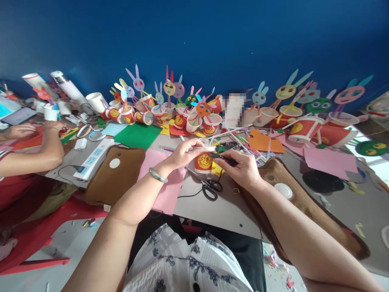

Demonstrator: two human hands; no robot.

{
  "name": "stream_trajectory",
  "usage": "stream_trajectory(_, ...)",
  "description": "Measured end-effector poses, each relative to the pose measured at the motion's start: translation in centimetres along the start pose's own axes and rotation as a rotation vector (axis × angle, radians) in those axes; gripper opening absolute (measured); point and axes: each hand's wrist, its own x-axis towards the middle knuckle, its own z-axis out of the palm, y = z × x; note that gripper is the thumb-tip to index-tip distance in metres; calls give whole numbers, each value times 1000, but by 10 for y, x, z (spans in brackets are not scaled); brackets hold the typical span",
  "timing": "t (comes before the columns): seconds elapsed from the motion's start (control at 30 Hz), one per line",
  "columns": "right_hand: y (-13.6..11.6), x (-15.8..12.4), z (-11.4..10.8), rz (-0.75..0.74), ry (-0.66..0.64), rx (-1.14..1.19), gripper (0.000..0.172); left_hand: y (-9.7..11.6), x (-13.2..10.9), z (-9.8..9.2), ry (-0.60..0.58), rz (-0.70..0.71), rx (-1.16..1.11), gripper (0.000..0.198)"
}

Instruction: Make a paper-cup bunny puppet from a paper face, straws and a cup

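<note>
Both of my hands meet over a red paper cup (203,163) with a yellow emblem, near the middle of the table. The fingers of my left hand (189,153) are closed on the white rim at the cup's top. In my right hand (243,166) is a dark, slim tool (226,159), its tip pointing left at the cup just below the rim. What kind of tool it is, I cannot make out. Black-handled scissors (212,189) lie just below the cup, beside a pink sheet (164,182).
Paper cups with rabbit-like figures (203,109) line the blue wall. Brown hot-water bags (117,174) lie on both sides of my arms. A power strip (95,159) and a green sheet (138,135) are at left. Another person's arm (33,157) rests at the far left.
</note>
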Motion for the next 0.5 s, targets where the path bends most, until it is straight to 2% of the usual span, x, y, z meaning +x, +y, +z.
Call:
stream_trajectory(0.17,2,-1,1,-37,-5,-83,37,-4,0,1,1,43,107,32)
stream_trajectory(0.5,-4,-2,-1,-19,-32,-140,40,3,-1,4,17,37,84,21)
